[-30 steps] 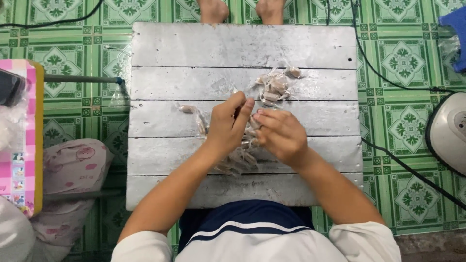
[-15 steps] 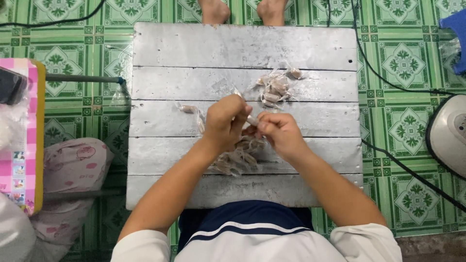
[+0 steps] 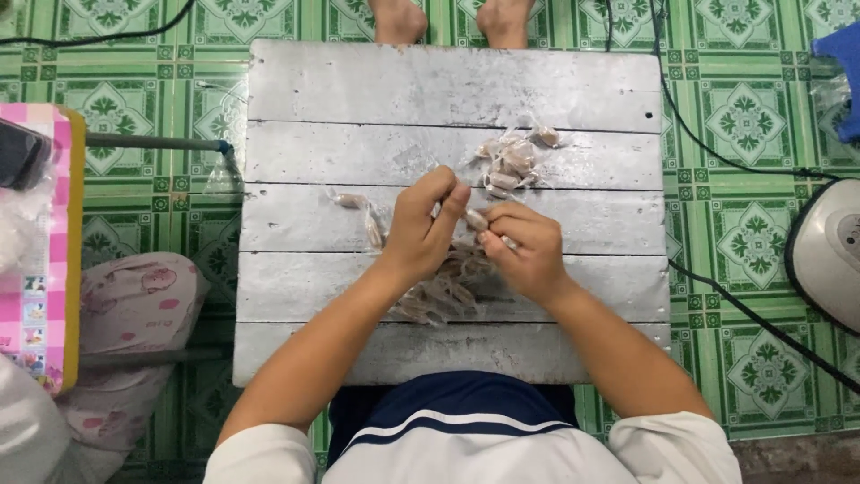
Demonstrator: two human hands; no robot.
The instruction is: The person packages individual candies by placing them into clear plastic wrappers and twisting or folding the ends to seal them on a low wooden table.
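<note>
Both hands pinch one wrapped candy (image 3: 476, 219) at surface (image 3: 358, 90) centre: left hand (image 3: 421, 229) & right hand (image 3: 524, 246) fingers closed on its ends. Loose pinch could drop it; finished pile (image 3: 515, 157) at 1 o'clock could scatter.

Illumination is even, diffuse and bright. The silver-painted board (image 3: 448, 90) shows a soft sheen without hard glare. Shadows are faint: a weak one lies under the left hand (image 3: 421, 229) and the right hand (image 3: 528, 246), toward 6 o'clock. Focus is sharp at centre; the small pieces between the fingers are slightly smeared. The green floor tiles (image 3: 743, 116) bend mildly near the frame corners.
</note>
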